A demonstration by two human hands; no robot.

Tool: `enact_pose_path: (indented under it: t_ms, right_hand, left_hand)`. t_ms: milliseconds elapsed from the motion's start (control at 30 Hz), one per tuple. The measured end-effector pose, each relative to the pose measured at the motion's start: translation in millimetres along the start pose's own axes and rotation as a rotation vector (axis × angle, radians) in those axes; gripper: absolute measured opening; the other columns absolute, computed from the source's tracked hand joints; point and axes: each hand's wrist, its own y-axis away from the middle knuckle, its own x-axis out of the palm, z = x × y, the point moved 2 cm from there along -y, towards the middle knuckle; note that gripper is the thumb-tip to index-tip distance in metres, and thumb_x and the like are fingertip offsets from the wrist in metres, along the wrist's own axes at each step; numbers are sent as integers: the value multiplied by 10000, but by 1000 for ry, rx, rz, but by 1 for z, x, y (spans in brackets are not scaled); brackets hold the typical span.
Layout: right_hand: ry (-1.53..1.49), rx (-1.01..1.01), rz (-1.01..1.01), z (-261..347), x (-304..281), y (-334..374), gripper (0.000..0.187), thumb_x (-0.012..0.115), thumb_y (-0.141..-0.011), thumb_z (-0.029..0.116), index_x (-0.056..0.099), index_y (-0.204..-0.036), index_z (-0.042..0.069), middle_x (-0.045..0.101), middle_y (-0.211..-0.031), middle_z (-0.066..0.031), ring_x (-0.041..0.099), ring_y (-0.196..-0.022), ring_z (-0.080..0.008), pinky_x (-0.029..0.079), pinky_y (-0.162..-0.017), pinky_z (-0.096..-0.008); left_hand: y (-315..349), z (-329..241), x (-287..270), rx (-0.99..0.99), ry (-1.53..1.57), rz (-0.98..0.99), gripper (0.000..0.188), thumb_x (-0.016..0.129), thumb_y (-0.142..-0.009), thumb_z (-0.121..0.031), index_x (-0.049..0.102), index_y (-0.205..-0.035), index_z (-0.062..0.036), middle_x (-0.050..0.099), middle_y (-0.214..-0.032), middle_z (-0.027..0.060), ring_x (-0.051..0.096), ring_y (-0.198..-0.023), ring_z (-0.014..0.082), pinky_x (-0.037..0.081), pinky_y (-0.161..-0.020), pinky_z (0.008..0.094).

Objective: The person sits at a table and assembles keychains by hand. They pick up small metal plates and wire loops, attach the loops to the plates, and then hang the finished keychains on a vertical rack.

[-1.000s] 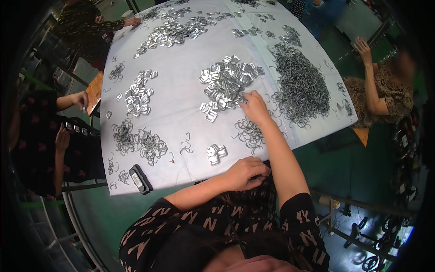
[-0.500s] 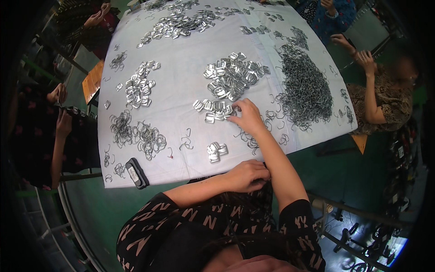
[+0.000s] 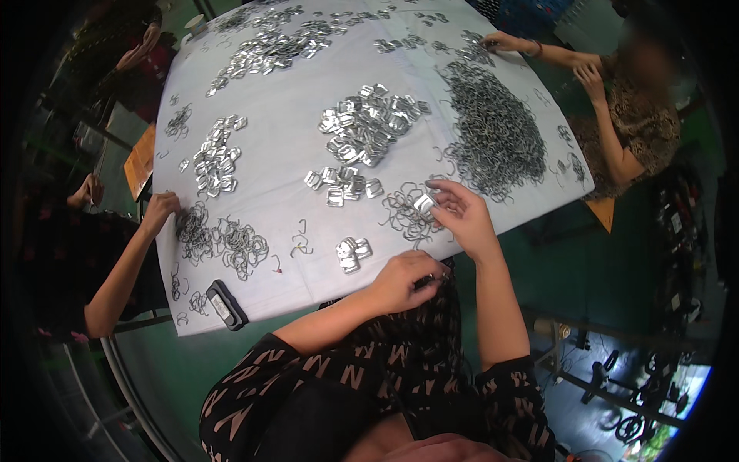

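Observation:
My right hand [image 3: 468, 221] pinches a shiny silver metal buckle [image 3: 423, 203] above a loose pile of bent wire hooks [image 3: 406, 219]. At the table's near edge, my left hand [image 3: 404, 283] is closed, its fingers curled round something dark that I cannot make out. A small cluster of buckles [image 3: 352, 254] lies just left of it. Farther off are a small group of buckles [image 3: 344, 185] and, behind that, a larger heap of buckles [image 3: 368, 123].
A big dark heap of wire hooks [image 3: 496, 127] covers the right of the white-covered table [image 3: 285, 154]. More hooks [image 3: 240, 246] and a black block [image 3: 227, 305] lie at the near left. Co-workers' hands [image 3: 160, 212] reach onto the table from left and right.
My right hand has taken a buckle from the small group and moved right and nearer, over the hooks. Co-workers on both sides now reach onto the table. The whole view has shifted slightly.

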Motion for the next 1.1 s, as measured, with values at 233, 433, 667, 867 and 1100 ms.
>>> enact_pose_path:
  t_ms: [233,433,667,867,1100]
  right_hand:
    - [154,-124,-147,11,-6,79,391,607,-843,-62,585,-1224,21,618,-864,-39,578,-760,-74,493,-687,-231]
    - [399,-202,-243,10,-3,102,403,604,-829,-56,603,-1217,54,639,-901,-113,640,-771,-180,526,-710,-296]
    - [415,-315,-353,-7,1,116,352,628,-812,-86,618,-1151,6,655,-928,-109,659,-817,-169,526,-731,-275]
    - [170,-209,-464,-29,-5,133,309,647,-842,-76,587,-1143,-34,649,-987,-81,631,-927,-122,500,-842,-248]
    - [143,-222,-555,-33,-10,138,324,650,-842,-73,577,-1154,-26,641,-944,-63,613,-880,-108,485,-817,-230]
  left_hand:
    - [-10,-7,5,-44,-90,-169,159,687,-716,-18,590,-840,-36,639,-813,110,617,-759,313,491,-691,380]
    - [-7,-8,19,-88,-155,-147,158,698,-726,-35,598,-849,-40,606,-755,112,597,-696,302,475,-624,375]
    - [-2,-5,24,-160,-140,-104,163,720,-746,-48,623,-874,-26,601,-732,98,559,-580,219,452,-540,315]
    - [-11,3,18,-85,-5,19,107,699,-781,-12,653,-877,-20,648,-806,116,625,-706,238,489,-636,321]
    - [-66,36,9,210,-722,91,92,623,-739,-58,679,-800,-17,623,-805,92,610,-749,274,511,-697,357]
